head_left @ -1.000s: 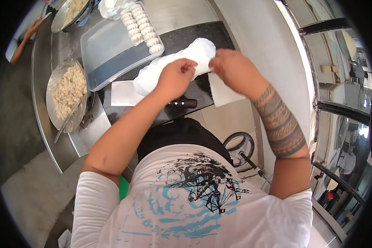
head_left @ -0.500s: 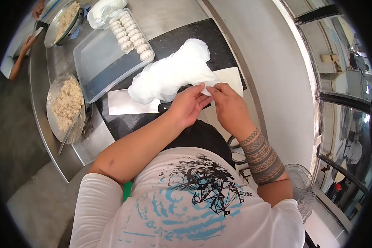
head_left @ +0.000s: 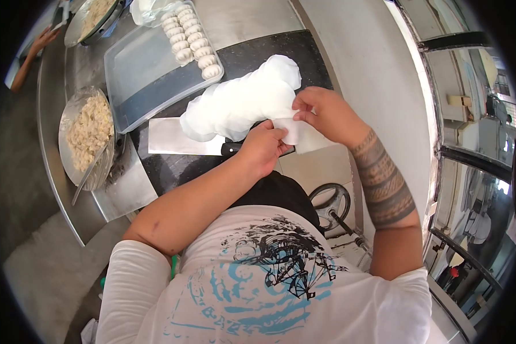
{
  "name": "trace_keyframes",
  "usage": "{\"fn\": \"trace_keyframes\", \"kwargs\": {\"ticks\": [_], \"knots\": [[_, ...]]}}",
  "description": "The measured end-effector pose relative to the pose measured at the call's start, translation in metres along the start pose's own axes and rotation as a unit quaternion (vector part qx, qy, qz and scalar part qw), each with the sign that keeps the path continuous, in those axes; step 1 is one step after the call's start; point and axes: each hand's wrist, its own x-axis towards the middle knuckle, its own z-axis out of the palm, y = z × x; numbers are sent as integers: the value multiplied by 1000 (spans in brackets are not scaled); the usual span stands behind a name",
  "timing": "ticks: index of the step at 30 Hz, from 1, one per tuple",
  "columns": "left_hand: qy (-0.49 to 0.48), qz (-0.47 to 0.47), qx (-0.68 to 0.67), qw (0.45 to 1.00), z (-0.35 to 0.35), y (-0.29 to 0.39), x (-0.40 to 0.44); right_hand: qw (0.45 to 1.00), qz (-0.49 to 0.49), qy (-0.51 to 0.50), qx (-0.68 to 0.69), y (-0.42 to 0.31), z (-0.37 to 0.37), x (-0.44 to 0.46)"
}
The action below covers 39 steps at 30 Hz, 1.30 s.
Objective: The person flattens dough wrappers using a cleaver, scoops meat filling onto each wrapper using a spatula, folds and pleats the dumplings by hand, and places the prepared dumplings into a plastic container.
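My left hand [head_left: 263, 148] is closed on a thin white dough wrapper [head_left: 287, 131], pinching it between thumb and fingers. Just to the right and above, my right hand [head_left: 322, 112] has its thumb and index finger curled in at the wrapper's upper edge; what lies between those fingertips is hard to make out. Beyond both hands, a long pile of overlapping round white wrappers [head_left: 243, 100] lies on the black board [head_left: 258, 49]. A cleaver [head_left: 180, 136] with a wide blade and black handle rests partly under the pile, close to my left hand.
Rows of pleated dumplings [head_left: 192, 37] fill one side of a clear plastic tray [head_left: 115, 112]. A bowl of pale filling [head_left: 90, 135] with a spoon handle stands left. Another filling bowl [head_left: 74, 28] and a co-worker's hand [head_left: 44, 40] are at the far left.
My right hand has moved right and up, away from my left hand. The wrapper now shows broader in my left hand. The view has shifted slightly.
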Motion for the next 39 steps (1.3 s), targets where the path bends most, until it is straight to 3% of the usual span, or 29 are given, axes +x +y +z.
{"fn": "trace_keyframes", "kwargs": {"ticks": [5,8,14,26,29,35,39], "knots": [[20,-9,49,999,7,4,-6,987,-33,-158,-14,19,-2,39],[30,-12,69,997,10,6,-8,971,-3,-237,-30,20,-5,54],[26,-8,66,997,9,5,-6,955,1,-293,45,36,-7,69],[36,8,78,996,9,5,-5,953,12,-297,62,32,-2,68],[32,16,72,997,11,6,-7,960,-25,-275,40,34,-1,68],[43,21,88,995,12,5,-9,960,3,-280,-4,23,-3,64],[43,17,91,995,11,3,-7,971,-27,-235,21,32,3,60]]}}
